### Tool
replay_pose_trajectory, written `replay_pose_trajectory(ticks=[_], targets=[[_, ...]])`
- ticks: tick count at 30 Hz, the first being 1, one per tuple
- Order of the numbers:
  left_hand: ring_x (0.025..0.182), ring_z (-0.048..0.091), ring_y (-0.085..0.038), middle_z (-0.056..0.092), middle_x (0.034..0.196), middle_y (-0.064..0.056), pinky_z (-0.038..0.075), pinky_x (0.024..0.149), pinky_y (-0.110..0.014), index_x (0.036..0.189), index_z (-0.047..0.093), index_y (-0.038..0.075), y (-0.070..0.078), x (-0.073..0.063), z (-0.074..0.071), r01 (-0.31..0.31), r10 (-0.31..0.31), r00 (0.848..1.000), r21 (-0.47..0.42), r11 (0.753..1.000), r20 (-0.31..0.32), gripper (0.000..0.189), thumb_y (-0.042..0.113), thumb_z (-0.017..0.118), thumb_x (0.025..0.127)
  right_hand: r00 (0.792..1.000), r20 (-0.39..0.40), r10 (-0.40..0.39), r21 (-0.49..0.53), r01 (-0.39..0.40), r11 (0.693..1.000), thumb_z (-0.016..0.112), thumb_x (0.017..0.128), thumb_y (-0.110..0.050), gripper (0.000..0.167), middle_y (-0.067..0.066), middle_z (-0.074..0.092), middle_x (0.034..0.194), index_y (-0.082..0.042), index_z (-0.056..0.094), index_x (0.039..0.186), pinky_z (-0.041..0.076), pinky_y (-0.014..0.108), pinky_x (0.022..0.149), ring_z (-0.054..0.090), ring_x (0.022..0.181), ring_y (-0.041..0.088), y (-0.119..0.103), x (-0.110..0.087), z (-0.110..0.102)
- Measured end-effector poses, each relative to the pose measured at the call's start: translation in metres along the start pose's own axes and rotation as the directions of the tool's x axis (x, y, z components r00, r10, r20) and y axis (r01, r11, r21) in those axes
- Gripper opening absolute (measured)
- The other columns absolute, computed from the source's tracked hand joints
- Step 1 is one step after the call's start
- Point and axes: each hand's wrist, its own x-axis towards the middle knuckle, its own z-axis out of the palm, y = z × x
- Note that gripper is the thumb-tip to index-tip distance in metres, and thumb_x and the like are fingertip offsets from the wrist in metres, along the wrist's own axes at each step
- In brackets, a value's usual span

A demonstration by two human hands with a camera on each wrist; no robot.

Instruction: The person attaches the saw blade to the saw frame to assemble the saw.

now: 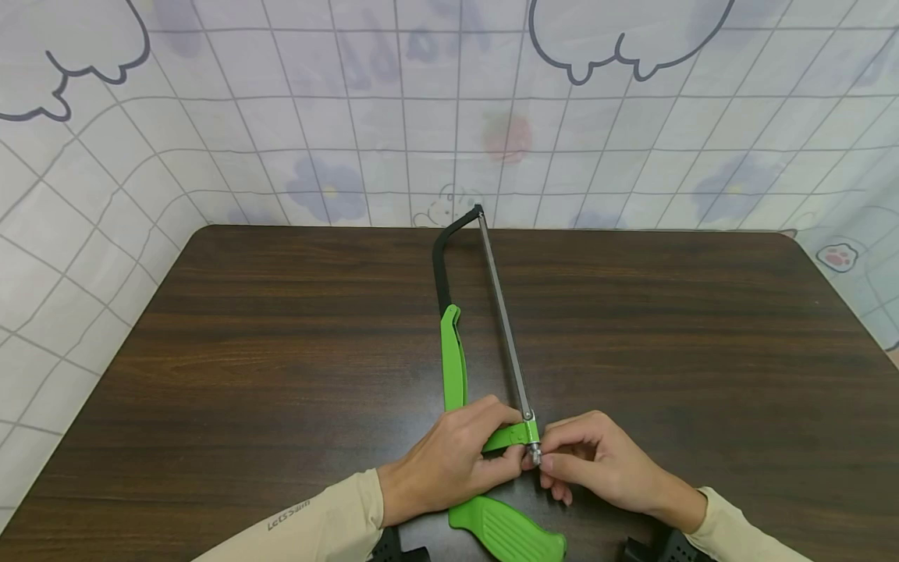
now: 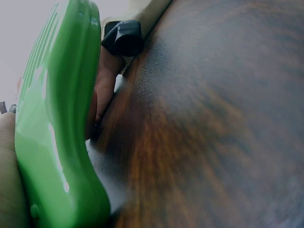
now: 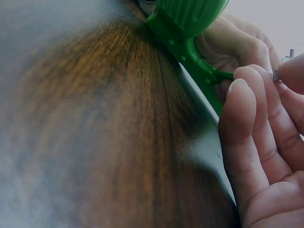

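A hacksaw with a green body (image 1: 454, 367) and a black front frame (image 1: 440, 269) lies on the table, its silver blade (image 1: 502, 312) running along the right side. My left hand (image 1: 449, 460) grips the green arm at the near end of the blade between thumb and fingers. With thumb and forefinger, my right hand (image 1: 607, 468) pinches the small metal wing nut (image 1: 536, 455) at that end. The fingers mostly cover the nut; a bit of metal (image 3: 276, 74) shows in the right wrist view. The saw's ribbed green handle (image 2: 61, 114) fills the left side of the left wrist view.
The dark wood table (image 1: 281, 312) reaches back to a pale gridded cloth (image 1: 435, 117) that hangs behind it and at the sides. Black wrist devices (image 1: 400, 549) show at the bottom edge of the head view, beneath both forearms.
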Motion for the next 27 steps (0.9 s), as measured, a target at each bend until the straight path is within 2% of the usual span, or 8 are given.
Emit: replay_pose_trajectory(ticks=[15,27], targets=[[0.074,0.052,0.001,0.065,0.096,0.003,0.043,0.068,-0.001,0.115,0.064,0.009,-0.0005,-0.0004,0.0001,-0.006,0.006,1.0,0.012,1.0,-0.008,0.021,0.009,0.068,0.094,0.996,-0.052,0.072,-0.085,-0.076,0.993,0.049,0.098,0.017,0.023,0.026,0.06,0.077,0.007,0.068,0.091,0.057,0.033,0.051,0.058,0.056,0.032,-0.0038,0.0004,0.0027],[0.074,0.052,0.001,0.065,0.096,0.003,0.043,0.069,-0.001,0.115,0.064,0.009,-0.0004,-0.0002,-0.0001,-0.01,0.01,1.0,0.016,1.0,-0.009,0.023,0.007,0.068,0.093,0.999,-0.043,0.03,-0.09,-0.034,0.995,0.05,0.096,0.019,0.023,0.024,0.06,0.077,0.009,0.071,0.096,0.057,0.033,0.051,0.058,0.056,0.033,-0.0031,0.0005,0.0008]])
